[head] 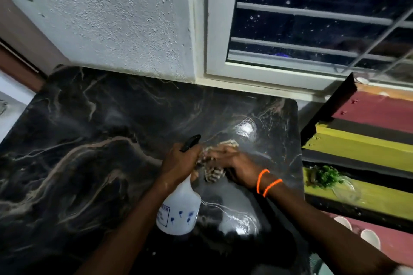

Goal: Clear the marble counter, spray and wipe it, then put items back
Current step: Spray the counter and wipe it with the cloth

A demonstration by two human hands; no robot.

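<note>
Cloth [213, 172] blurring, half hidden between hands (pattern unclear). Left hand [180, 161] gripping white spray bottle [178, 207] by neck, black nozzle pointing toward 1 o'clock. Right hand [237, 167] clutching cloth on marble counter [89, 140]. Counter lying open toward 9 o'clock; edge at 3 o'clock nearing striped fabric [362, 147].

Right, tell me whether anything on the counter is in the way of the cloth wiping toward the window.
Nothing visible blocks it. The right hand holds the cloth on the counter, the left hand grips the spray bottle beside it, and the marble up to the window is bare.
</note>
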